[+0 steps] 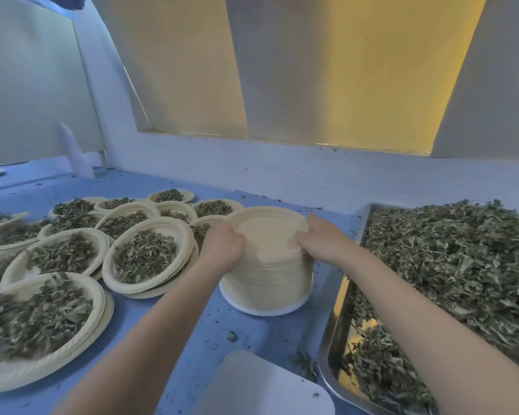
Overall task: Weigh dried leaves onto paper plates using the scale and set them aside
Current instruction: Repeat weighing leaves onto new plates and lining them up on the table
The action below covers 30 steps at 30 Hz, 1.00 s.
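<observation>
Fingers [304, 235] of both hands pinch top plate [267, 229] – stack [267, 280] beneath

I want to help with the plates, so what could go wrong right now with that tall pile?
The left hand and right hand are prying at the top of the stack of empty plates; several could come up stuck together. The tall stack might tip. The filled plates overlap right beside it, so a bump from the left arm could spill weighed leaves.
</observation>
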### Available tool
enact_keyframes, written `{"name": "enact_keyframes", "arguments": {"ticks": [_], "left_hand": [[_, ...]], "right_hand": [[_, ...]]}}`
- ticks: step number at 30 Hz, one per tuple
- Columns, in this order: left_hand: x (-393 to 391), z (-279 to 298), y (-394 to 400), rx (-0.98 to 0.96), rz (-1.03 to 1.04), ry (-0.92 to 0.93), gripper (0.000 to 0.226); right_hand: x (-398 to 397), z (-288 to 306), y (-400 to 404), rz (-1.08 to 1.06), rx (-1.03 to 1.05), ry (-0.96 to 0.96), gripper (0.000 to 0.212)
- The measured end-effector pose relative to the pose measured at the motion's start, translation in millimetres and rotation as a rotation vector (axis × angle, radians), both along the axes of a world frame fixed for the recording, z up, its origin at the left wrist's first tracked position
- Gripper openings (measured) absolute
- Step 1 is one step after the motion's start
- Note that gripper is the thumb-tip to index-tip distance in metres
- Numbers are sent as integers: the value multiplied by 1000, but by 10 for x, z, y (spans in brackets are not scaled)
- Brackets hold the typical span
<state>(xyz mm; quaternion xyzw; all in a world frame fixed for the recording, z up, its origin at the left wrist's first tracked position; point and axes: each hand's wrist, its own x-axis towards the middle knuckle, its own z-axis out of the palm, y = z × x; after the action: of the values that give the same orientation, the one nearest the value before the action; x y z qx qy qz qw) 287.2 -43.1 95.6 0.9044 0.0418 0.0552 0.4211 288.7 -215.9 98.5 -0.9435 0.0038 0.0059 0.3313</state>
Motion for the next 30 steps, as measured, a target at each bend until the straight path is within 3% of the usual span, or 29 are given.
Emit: {"name": "enact_keyframes", "arguments": {"ticks": [3, 5, 8, 10, 17, 22, 25, 30], "left_hand": [[-16, 101, -13, 77, -11, 17, 22], [-42, 201, -17, 126, -16, 4, 17], [-107, 374, -13, 132, -9, -56, 24], [-200, 476, 8, 140, -26, -74, 17], [-868, 628, 121, 16, -78, -168, 24], [-1512, 305, 264, -32, -105, -137, 10], [-1743, -13, 323, -43, -98, -63, 11], [-1966, -446, 366, -26, -66, 44, 36]], "right_hand": [[2, 65, 19, 6, -37, -34, 59], [-12, 148, 36, 23, -35, -71, 60], [-85, 296, 34, 34, -4, -123, 47], [-176, 383, 39, 31, 13, -142, 44], [-896, 539, 74, 106, -8, -220, 60], [-1541, 262, 129, 163, -34, -210, 61], [-1825, -43, 196, 177, -35, -256, 52], [-2075, -486, 278, 174, -28, -131, 46]]}}
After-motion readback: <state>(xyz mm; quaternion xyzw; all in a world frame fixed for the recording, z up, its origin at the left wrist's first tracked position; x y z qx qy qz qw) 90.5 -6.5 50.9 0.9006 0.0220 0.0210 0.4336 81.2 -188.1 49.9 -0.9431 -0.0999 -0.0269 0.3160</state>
